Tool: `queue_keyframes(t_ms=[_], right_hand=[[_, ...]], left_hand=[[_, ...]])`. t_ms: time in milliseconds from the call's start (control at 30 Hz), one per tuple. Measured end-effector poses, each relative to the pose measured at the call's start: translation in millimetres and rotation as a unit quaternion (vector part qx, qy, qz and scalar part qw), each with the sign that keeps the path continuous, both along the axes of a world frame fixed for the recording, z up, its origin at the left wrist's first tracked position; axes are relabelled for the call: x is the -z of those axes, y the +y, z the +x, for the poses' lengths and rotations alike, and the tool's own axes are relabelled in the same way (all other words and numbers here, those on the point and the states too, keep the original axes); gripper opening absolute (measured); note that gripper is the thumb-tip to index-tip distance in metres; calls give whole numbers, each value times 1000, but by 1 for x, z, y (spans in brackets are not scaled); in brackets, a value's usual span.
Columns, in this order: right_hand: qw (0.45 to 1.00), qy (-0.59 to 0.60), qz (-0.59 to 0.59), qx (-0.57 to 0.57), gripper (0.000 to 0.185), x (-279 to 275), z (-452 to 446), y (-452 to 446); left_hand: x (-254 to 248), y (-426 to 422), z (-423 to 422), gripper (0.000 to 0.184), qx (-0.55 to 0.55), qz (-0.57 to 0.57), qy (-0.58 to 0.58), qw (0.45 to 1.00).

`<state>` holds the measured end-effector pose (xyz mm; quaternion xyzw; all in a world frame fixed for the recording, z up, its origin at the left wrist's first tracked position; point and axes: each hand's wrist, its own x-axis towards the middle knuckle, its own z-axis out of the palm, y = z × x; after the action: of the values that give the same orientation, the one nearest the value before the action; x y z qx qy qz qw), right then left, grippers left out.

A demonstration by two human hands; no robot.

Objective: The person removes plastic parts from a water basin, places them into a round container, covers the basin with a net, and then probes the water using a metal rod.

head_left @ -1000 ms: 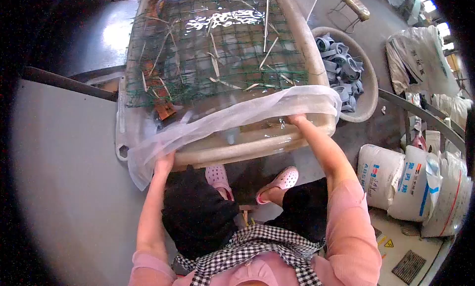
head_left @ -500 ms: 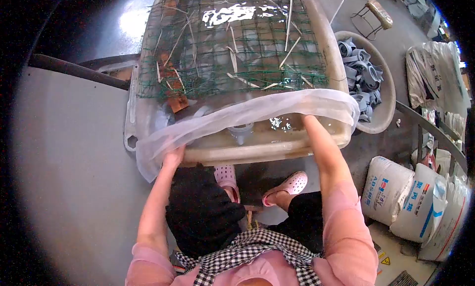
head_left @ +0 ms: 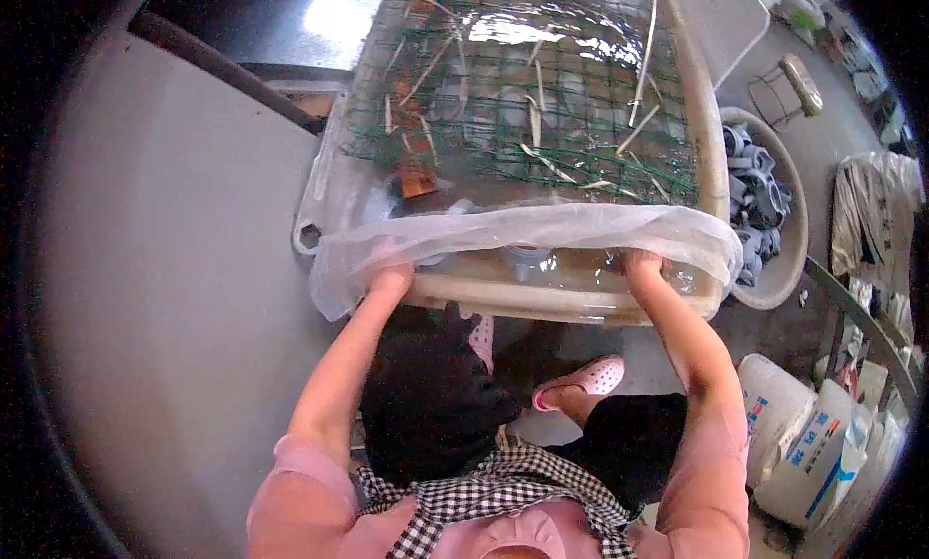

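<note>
A strip of sheer white mesh cloth (head_left: 542,227) spans the near end of a water-filled tub (head_left: 542,300). My left hand (head_left: 390,269) is closed on the cloth near its left end, partly veiled by it. Near the right end my right hand (head_left: 644,264) has its fingers curled at the cloth's lower edge, inside the tub. Beyond the cloth, a green net (head_left: 581,123) with pale strips lies over the water. A grey round part (head_left: 525,256) shows in the water between my hands, and an orange-brown bar (head_left: 418,180) reaches under the net.
At the tub's right stands a round basin (head_left: 798,220) of grey plastic parts (head_left: 764,196). A stool (head_left: 799,85) is behind it. White sacks (head_left: 808,457) and a metal rail (head_left: 856,317) are at the right. A grey panel (head_left: 194,269) borders the tub's left.
The view has shifted, so the tub appears farther right. My right hand has come back toward the near rim, and its fingers now show. The cloth lies straighter between my hands.
</note>
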<state>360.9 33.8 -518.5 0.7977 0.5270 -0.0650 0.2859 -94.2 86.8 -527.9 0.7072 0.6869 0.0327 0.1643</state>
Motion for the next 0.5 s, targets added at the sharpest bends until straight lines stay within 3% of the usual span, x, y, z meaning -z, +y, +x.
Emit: queue_keyframes(t_ms=[33, 100, 133, 167, 233, 367, 433, 500], right_hand=[[1000, -19, -19, 1, 47, 0, -6, -1], [954, -151, -141, -217, 53, 8, -11, -3], [954, -152, -140, -218, 53, 13, -11, -3], [963, -106, -87, -230, 53, 18, -12, -2], [968, -13, 19, -249, 52, 20, -14, -1], [964, 53, 10, -261, 49, -10, -39, -2], [951, 216, -106, -194, 44, -16, -61, 3], [950, 225, -79, -200, 49, -62, -93, 4]], left_hand=[[0, 1, 0, 38, -15, -36, 17, 999], [-4, 0, 1, 37, -14, -1, 51, 999], [-8, -2, 3, 37, -8, 31, 85, 996], [-11, 1, 6, 37, -9, 32, 84, 996], [-30, 12, 15, 42, -84, -97, 104, 986], [-57, 19, 19, 43, -6, -81, 225, 971], [-72, 17, 27, 44, -25, -80, 200, 976], [-13, 25, 6, 41, -60, -15, 168, 984]])
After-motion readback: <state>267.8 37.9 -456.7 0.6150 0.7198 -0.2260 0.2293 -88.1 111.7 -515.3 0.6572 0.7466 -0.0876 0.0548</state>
